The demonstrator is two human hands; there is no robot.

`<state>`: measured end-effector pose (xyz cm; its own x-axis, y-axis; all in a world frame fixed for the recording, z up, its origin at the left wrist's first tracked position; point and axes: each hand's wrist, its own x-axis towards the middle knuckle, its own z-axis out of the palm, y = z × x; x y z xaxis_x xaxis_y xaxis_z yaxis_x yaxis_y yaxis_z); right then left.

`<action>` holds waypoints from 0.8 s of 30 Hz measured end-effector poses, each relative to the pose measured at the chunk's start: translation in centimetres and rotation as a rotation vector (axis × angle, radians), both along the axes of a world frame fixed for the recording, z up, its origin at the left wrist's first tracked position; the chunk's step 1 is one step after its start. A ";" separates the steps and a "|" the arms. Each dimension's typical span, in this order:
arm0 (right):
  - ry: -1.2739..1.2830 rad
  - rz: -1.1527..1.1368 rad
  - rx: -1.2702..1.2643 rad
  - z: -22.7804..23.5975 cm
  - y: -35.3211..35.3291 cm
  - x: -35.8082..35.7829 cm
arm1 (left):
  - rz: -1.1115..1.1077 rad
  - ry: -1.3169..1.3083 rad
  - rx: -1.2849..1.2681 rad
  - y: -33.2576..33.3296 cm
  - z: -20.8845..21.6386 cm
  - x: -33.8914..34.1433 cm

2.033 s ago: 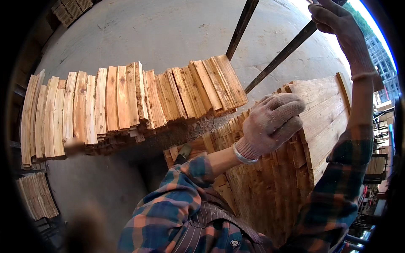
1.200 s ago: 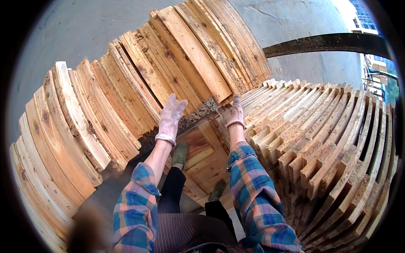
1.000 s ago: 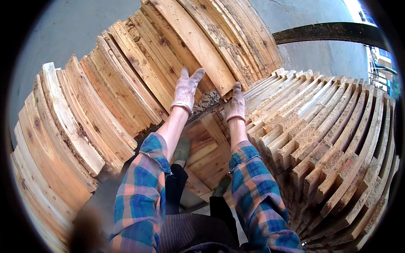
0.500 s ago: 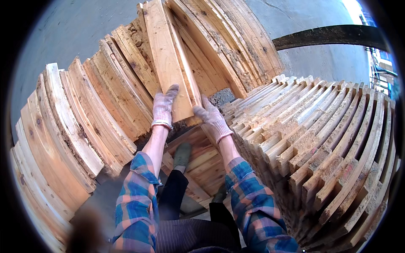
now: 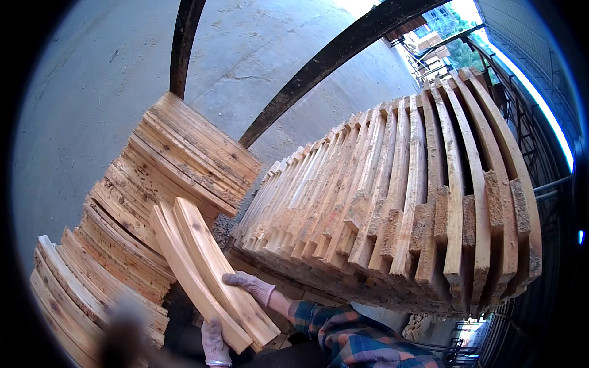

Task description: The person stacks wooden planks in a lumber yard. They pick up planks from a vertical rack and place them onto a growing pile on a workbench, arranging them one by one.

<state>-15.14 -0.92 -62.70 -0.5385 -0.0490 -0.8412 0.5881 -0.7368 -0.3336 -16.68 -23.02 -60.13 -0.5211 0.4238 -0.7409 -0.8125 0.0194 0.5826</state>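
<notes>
Two wooden boards point(image 5: 224, 270), pale and lying side by side lengthwise, are held between my gloved hands. My left hand point(image 5: 215, 345) grips the near end of the left board, thumb up along its side. Across the right board's outer edge lies my right hand point(image 5: 250, 287), fingers closed on it. The boards slant away from me, their far ends over a low row of stacked boards point(image 5: 123, 205) on the left. Parts of both hands' fingers are hidden by the wood.
On the right stands a tall stack of boards point(image 5: 368, 190) with gaps between its layers. Two dark metal bars point(image 5: 319, 67) cross above the grey concrete floor point(image 5: 110, 80) beyond. A blurred dark shape point(image 5: 126, 334) is at the lower left.
My view has swung right, so the tall stack fills more of it. The boards have come away from the row, turned and drawn nearer my body, with both hands still on them.
</notes>
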 end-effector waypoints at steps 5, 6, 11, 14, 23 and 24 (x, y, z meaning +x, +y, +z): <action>0.117 0.076 0.190 6.7 -4.9 3.1 | 0.153 -0.370 0.038 -0.3 6.3 -2.1; 0.124 0.109 0.180 6.6 -5.6 3.9 | 0.096 -0.317 0.002 -1.3 7.3 -1.6; 0.224 0.365 0.377 14.3 -5.0 5.2 | 0.149 -0.141 0.019 -0.4 20.3 1.0; 0.513 0.195 0.457 17.5 -5.6 5.9 | 0.150 -0.040 0.032 0.3 26.4 4.5; 0.927 0.127 0.787 49.7 0.8 18.3 | 0.079 0.531 0.284 6.2 38.5 11.8; 0.988 0.053 0.977 51.8 1.4 20.1 | 0.075 0.617 0.349 7.4 40.2 12.3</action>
<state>5.00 0.49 -10.87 -0.9394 0.2929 0.1782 -0.1714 0.0489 -0.9840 -4.42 -15.64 -19.96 -0.8385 0.5295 -0.1285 -0.3241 -0.2952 0.8988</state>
